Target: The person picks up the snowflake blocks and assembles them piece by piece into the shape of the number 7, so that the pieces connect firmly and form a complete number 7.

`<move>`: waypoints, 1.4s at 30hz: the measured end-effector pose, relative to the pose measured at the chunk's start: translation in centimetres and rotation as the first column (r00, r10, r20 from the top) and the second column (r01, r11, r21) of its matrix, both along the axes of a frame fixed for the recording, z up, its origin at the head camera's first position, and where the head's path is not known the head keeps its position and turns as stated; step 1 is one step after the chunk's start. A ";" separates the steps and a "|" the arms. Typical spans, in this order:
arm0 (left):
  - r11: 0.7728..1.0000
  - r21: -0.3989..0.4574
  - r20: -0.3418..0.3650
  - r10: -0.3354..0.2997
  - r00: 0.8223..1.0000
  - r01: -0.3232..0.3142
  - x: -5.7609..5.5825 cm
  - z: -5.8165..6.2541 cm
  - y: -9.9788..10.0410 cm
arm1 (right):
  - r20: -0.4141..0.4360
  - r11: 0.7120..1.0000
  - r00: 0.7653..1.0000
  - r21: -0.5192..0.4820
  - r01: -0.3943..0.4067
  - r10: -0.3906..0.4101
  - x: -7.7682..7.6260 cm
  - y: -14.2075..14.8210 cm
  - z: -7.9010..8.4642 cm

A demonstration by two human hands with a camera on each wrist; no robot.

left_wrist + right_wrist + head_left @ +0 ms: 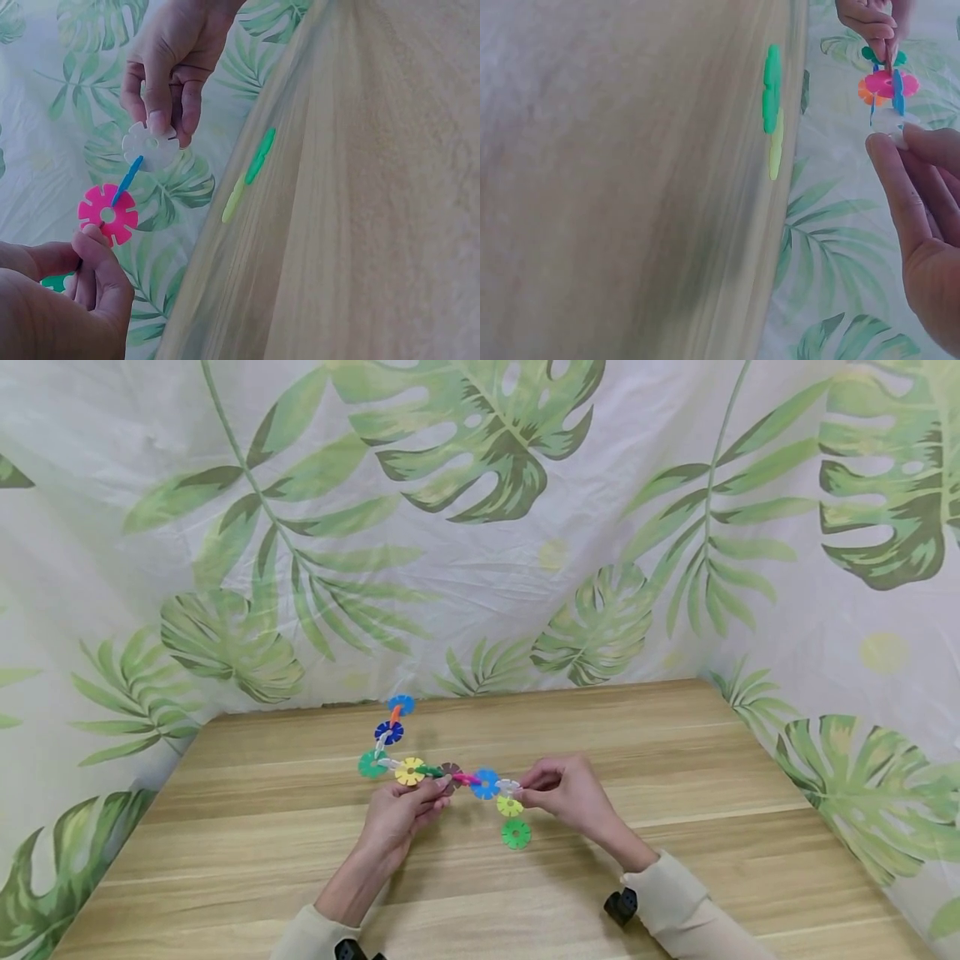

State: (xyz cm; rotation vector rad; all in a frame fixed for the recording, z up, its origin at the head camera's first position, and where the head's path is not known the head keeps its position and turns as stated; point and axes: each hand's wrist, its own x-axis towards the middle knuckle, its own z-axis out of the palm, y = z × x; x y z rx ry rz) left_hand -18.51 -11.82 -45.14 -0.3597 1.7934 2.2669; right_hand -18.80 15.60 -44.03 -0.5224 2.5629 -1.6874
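Note:
A chain of slotted snowflake discs hangs between my two hands above the table. My left hand [401,817] pinches a brown disc [451,775] near the chain's middle, between thumb and fingers. On the right end, my right hand [572,797] pinches a white translucent disc [153,147] by its edge. A pink disc [107,215] and a blue disc [485,784] link the two held pieces. Left of my left hand the chain runs through a dark green disc [429,771], a yellow disc [410,771] and a teal disc [372,763], up to a blue end disc [401,705].
Below the white disc in the head view, a yellow-green disc [510,805] and a green disc [516,834] lie close together on the wooden table [675,877]. A leaf-patterned cloth [480,577] hangs behind the table.

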 end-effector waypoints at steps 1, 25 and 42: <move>1.000 -0.002 -0.002 -0.002 1.000 0.002 0.0 0.0 0.0 | -0.015 1.000 1.000 0.010 0.006 -0.006 0.1 -0.1 0.0; 0.999 -0.035 0.000 0.012 1.000 -0.012 -0.2 0.4 0.4 | -0.185 0.993 0.983 0.115 0.037 -0.015 0.2 -1.5 -0.1; 0.991 -0.002 -0.041 -0.131 0.991 0.131 0.5 0.3 2.2 | -0.233 0.998 0.972 0.066 0.005 0.010 0.0 -3.1 -0.1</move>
